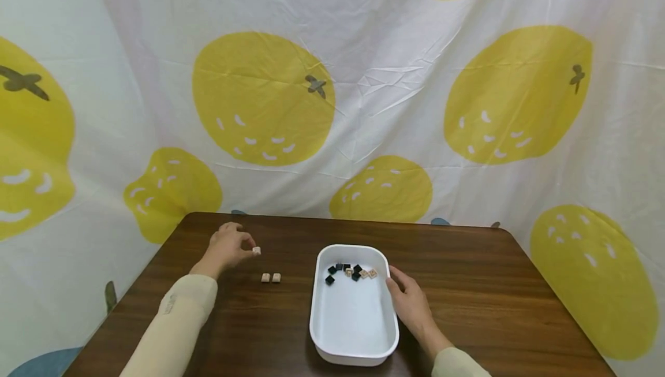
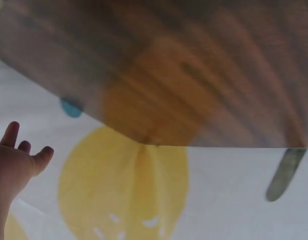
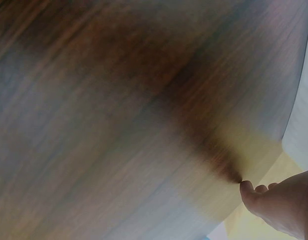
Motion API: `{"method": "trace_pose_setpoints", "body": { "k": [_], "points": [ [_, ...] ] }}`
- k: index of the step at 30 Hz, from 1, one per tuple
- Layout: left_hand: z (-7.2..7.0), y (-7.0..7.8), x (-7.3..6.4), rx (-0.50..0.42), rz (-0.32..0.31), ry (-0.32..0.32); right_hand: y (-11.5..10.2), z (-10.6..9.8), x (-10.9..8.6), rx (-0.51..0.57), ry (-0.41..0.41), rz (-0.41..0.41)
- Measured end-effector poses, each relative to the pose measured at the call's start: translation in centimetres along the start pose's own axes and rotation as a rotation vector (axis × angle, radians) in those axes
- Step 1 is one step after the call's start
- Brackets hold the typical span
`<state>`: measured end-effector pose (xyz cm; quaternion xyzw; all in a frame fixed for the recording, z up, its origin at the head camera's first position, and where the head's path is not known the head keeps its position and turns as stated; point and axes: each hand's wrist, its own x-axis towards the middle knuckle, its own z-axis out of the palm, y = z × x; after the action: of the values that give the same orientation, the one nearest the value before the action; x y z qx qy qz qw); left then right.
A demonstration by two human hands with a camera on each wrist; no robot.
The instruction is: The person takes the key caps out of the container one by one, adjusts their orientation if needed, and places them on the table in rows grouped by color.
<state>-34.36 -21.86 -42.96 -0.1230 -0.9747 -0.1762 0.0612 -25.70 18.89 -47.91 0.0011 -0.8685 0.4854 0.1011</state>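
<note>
While the left hand (image 1: 228,248) pinches a small cream piece (image 1: 257,250) between thumb and fingers, the right hand (image 1: 411,302) touches the right side of a white tray (image 1: 355,322), its fingers loosely extended along the wall and its thumb by the rim. The tray is a deep oblong with rounded corners and a raised lip, set lengthwise on the dark wood-grained counter (image 1: 467,284). Inside it, loose pieces cluster towards the far end: several black pieces (image 1: 329,279), and among and beside them a few tan pieces (image 1: 372,273) with marks on their upturned faces. The pinched piece is pale, blocky and roughly square, like a keycap; it is left of the tray, and whether it touches the counter I cannot tell. Two similar cream blocks (image 1: 276,277) sit side by side on the counter, nearer the wearer and between the left hand and the tray. Behind hangs a white cloth (image 1: 374,77) printed with large yellow fruit.
</note>
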Motion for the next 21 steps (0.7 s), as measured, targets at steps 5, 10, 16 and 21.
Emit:
{"method": "trace_pose_setpoints", "body": {
  "k": [5, 10, 16, 21],
  "points": [
    [1.1, -1.4, -1.3, 0.007, 0.001, -0.079, 0.0, 0.1, 0.0, -0.001, 0.002, -0.011],
    [2.3, -2.1, -2.0, 0.013, 0.03, -0.119, 0.1, 0.0, -0.1, -0.004, 0.002, 0.005],
    [3.1, -2.0, -2.3, 0.019, 0.038, -0.136, 0.3, 0.0, -0.2, -0.017, 0.005, 0.007],
    [3.2, -1.8, -2.2, 0.024, 0.038, -0.146, 0.2, -0.1, -0.2, -0.015, 0.011, 0.008]
  ]
}}
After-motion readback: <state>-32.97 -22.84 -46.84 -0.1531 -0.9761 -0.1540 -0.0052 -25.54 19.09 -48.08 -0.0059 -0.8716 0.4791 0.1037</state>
